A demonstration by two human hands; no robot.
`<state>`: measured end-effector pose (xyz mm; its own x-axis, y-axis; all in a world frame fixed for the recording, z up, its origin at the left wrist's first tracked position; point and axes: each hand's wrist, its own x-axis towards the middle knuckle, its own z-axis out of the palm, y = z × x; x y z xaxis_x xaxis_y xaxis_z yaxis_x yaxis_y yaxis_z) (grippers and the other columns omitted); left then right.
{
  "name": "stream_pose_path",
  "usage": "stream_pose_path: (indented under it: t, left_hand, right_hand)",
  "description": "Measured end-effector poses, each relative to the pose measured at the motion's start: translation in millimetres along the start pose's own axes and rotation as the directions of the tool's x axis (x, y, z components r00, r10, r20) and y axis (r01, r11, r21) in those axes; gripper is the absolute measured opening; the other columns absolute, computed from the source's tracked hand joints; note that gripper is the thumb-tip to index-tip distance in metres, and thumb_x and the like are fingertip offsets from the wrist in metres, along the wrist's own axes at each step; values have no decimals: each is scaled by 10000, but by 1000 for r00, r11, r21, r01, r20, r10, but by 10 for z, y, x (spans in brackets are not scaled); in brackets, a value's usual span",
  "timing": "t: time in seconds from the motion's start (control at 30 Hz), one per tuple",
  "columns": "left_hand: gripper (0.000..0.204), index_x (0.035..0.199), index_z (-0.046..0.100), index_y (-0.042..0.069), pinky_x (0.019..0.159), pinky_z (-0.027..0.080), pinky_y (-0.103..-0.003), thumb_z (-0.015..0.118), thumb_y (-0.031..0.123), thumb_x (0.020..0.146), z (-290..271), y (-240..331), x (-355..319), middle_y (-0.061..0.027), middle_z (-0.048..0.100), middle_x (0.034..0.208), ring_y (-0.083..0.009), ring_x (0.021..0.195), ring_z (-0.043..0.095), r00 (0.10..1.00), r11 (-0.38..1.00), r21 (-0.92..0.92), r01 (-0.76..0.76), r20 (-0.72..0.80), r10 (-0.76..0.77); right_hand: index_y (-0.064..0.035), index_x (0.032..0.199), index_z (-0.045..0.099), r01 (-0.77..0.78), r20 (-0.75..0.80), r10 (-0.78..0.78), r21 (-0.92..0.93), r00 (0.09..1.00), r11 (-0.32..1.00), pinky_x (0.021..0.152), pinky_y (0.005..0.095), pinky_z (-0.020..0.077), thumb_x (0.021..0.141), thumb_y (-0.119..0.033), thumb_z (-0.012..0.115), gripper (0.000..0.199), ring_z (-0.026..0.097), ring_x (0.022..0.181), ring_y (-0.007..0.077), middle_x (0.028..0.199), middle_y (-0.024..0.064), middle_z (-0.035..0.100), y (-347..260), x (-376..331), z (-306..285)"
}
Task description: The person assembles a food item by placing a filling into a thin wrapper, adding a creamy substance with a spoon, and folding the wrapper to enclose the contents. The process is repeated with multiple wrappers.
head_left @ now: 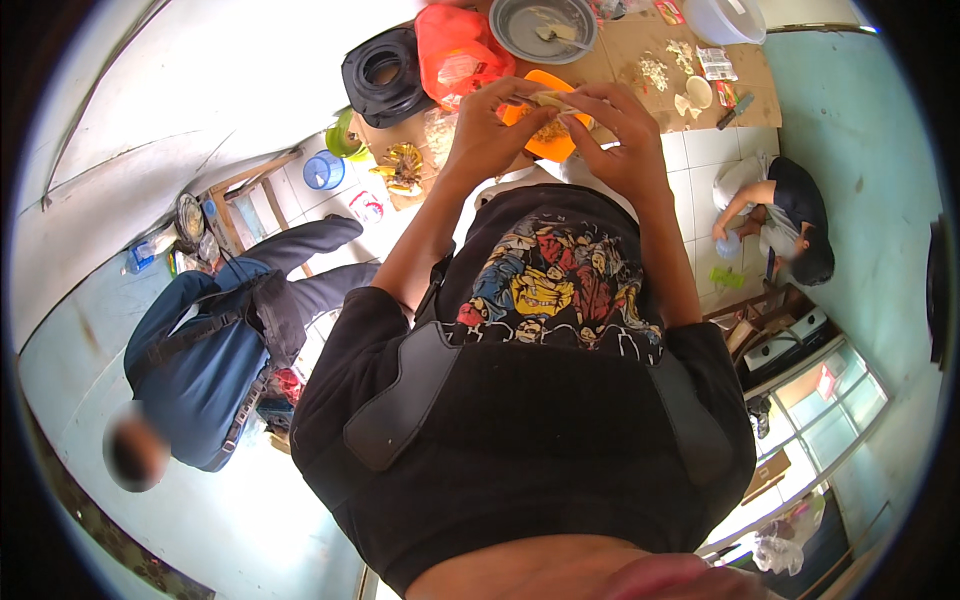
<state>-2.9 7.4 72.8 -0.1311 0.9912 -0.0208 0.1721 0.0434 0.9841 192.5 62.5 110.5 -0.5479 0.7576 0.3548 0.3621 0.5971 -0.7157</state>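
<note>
Both hands are raised together in front of my chest, over an orange plate [553, 146]. My left hand [488, 128] and my right hand [622, 132] pinch a small pale, thin piece of food [553, 99] between their fingertips. Some yellowish food lies on the orange plate under the hands; I cannot tell what it is. Beyond the hands a grey metal plate [543, 28] holds a spoon and some scraps.
A cardboard sheet [620, 55] carries chopped bits, a white bowl [725, 18] and a knife [735, 112]. A red plastic bag [458, 52], a black round object [385, 75] and bananas [403, 165] lie left. One person [210, 350] sits at left, another [785, 215] crouches at right.
</note>
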Motion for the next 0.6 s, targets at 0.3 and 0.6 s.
stream_pose_path:
  t: [0.3, 0.6]
  left_hand:
    - [285, 1111, 744, 18, 879, 555, -303, 814, 155, 871, 24, 97, -55, -68, 764, 999, -135, 944, 711, 999, 997, -54, 48, 15, -47]
    - [307, 1112, 724, -4, 827, 573, -287, 817, 175, 880, 36, 63, -88, -88, 758, 982, -132, 896, 721, 998, 994, -88, 62, 31, -60]
  right_hand:
    - [-87, 1065, 761, -26, 29, 25, 12, 999, 1000, 871, 398, 545, 870, -91, 760, 194, 670, 1008, 282, 1029, 88, 689, 34, -34, -48]
    - [-36, 1050, 707, -102, 132, 82, 152, 988, 983, 929, 392, 535, 852, -63, 769, 210, 678, 1063, 303, 1087, 125, 702, -40, 17, -135]
